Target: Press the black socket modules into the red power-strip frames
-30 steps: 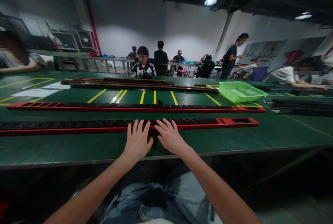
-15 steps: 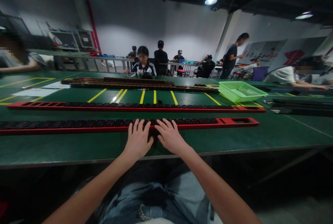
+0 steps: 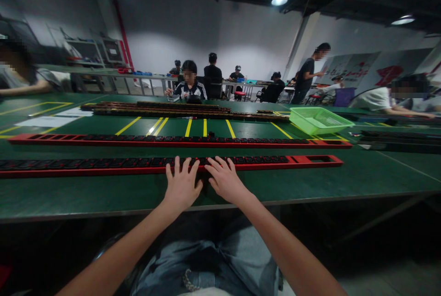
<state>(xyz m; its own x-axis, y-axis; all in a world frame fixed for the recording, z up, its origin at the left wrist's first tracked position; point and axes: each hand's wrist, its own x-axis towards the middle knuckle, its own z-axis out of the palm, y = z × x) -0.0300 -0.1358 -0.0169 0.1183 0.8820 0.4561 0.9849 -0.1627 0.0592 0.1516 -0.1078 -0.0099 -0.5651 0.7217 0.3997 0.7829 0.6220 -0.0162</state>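
Observation:
A long red strip [image 3: 103, 172] with a row of black socket-like inserts lies across the table in front of me. My left hand [image 3: 182, 183] rests with spread fingertips on the inserts near the strip's middle. Just right of it, my right hand [image 3: 225, 180] touches the same strip, fingers also spread. Neither hand grips anything. The inserts under the fingertips are partly hidden. At the strip's right end a rectangular opening [image 3: 319, 159] shows in the red body.
Behind lies a second red strip [image 3: 330, 144] with black inserts. Farther back are stacked dark strips [image 3: 158, 110] and a green plastic basket [image 3: 319, 124]. White paper sheets [image 3: 44, 121] lie at left on the green table [image 3: 103, 197]. A person [image 3: 190, 85] sits opposite; others work around.
My left hand's fingers have spread a little wider, with the little finger shifted left. My right hand stays in place on the strip.

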